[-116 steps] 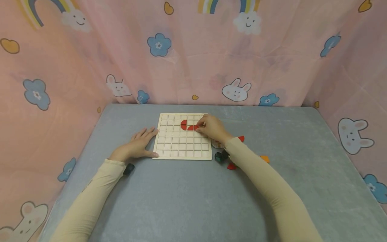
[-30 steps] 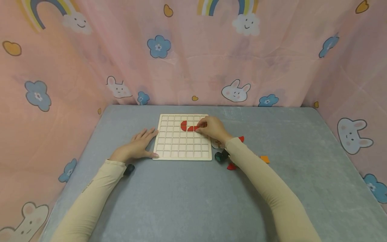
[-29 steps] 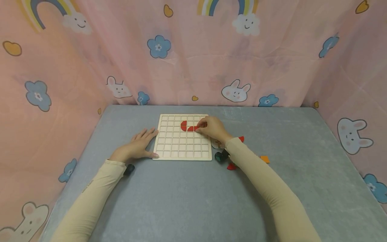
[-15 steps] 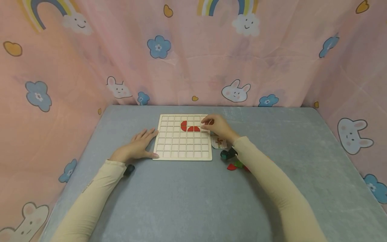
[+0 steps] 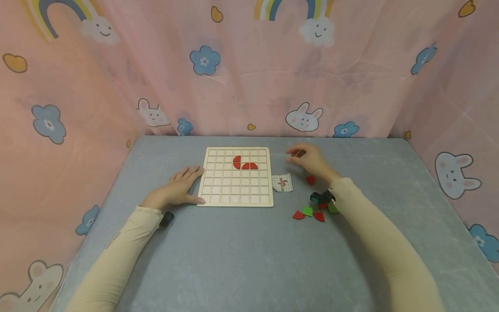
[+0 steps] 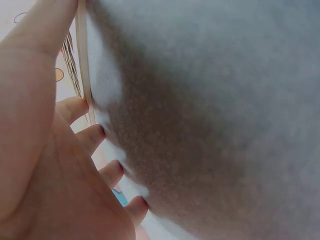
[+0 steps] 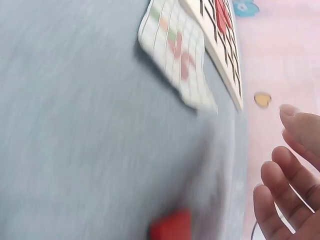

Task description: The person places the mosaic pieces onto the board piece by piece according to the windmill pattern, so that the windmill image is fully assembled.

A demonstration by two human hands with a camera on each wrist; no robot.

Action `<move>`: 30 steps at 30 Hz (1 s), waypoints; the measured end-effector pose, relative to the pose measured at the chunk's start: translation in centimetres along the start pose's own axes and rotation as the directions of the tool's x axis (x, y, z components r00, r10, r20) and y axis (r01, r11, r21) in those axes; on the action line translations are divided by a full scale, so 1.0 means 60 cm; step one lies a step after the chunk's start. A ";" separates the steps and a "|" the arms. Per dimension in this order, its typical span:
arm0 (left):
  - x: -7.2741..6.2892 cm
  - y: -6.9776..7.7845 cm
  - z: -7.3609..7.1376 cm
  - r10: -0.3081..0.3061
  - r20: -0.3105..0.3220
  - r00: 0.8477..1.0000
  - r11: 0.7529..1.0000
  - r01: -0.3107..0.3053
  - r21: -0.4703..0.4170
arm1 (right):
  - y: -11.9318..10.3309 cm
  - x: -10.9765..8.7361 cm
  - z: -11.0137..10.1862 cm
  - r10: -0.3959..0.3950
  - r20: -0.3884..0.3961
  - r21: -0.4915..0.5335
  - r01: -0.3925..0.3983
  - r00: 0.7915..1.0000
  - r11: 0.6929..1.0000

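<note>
A pale wooden grid board (image 5: 234,191) lies on the grey table, seen in the head view. My left hand (image 5: 175,188) rests at its left side, fingers spread, with fingertips and thumb touching the edge. Set in the grid are red quarter-round pieces: one pair (image 5: 237,162) stacked, another pair (image 5: 250,166) side by side. To the right of the board, my right hand (image 5: 312,161) hovers above the table, its fingers loosely bent and holding nothing. Below it lies a loose red piece (image 5: 310,180); the right wrist view shows this red piece (image 7: 172,227) too.
A small pattern card (image 5: 282,183) with a printed pinwheel lies against the board's right edge. Loose red (image 5: 299,215) and green (image 5: 307,211) pieces lie near the right wrist, some partly covered by the wrist camera (image 5: 322,197). Pink patterned curtain surrounds the table.
My right hand has let go of the red piece at the grid and moved right, off the board, uncovering the card and loose pieces. My left hand has stayed in place.
</note>
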State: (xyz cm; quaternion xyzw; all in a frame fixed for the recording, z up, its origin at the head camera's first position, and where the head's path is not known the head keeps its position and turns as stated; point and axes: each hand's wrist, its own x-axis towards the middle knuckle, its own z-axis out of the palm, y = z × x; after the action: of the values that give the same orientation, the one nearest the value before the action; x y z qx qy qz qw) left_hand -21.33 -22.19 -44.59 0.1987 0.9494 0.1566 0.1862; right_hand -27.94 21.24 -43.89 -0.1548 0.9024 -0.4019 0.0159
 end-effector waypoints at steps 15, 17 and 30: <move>-0.001 0.004 -0.003 -0.010 0.010 1.000 1.000 0.010 0.009 | 0.060 -0.079 -0.056 0.033 0.093 -0.080 -0.026 0.995 0.996; -0.001 0.004 -0.003 -0.011 0.007 1.000 1.000 0.011 0.014 | 0.065 -0.088 -0.057 0.033 0.105 -0.092 -0.023 0.994 0.995; -0.002 0.005 -0.004 -0.015 0.013 1.000 1.000 0.015 0.023 | 0.078 -0.116 -0.060 0.032 0.135 -0.126 -0.015 0.990 0.992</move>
State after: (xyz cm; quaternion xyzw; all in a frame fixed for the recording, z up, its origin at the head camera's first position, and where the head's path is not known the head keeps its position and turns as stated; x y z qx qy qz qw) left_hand -21.24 -22.02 -44.22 0.1947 0.9514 0.1431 0.1912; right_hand -23.10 28.81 -45.52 -0.1718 0.9242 -0.3331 0.0729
